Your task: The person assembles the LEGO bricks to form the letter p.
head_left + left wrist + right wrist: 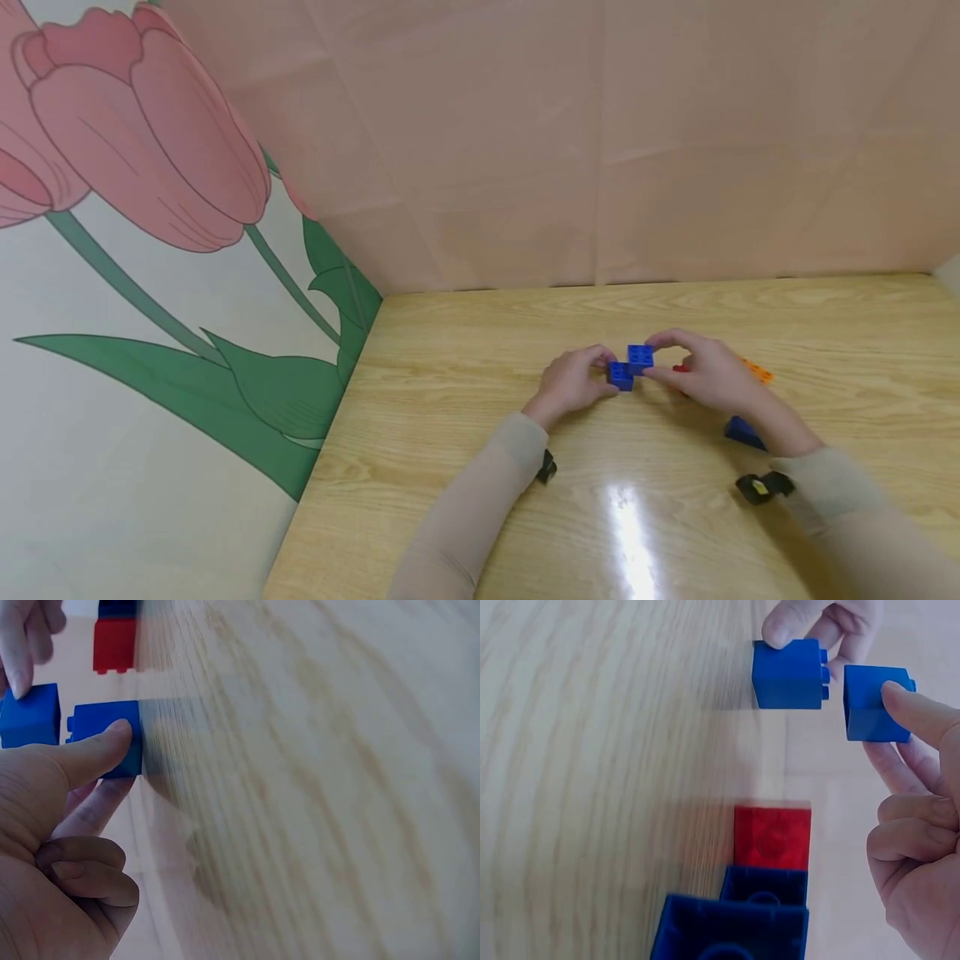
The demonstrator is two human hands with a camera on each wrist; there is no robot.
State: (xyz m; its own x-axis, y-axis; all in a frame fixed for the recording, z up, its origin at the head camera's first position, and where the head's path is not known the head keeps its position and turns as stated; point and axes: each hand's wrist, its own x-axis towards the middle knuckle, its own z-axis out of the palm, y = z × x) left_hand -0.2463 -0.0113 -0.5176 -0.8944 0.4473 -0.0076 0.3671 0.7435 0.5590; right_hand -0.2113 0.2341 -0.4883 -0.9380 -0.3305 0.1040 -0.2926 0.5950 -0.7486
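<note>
Between thumb and fingers, my left hand point(572, 382) pinches a blue toy brick point(619, 377) that stands on the table, studs up. My right hand point(705, 371) pinches a second blue brick point(640, 357) by its sides. In the right wrist view, this second brick point(876, 705) hangs a little above the studs of the first brick point(789, 675). A narrow gap parts the two in that view. The left wrist view also shows the left hand's brick point(105, 720) below the raised brick point(31, 716).
A red brick point(772, 838) lies on the table, with dark blue hollow-bottomed pieces point(731, 930) nearer the right wrist camera. An orange studded brick point(759, 370) and a dark blue piece point(742, 432) sit partly behind the right arm. A pink covering point(525, 167) rises at the table's back.
</note>
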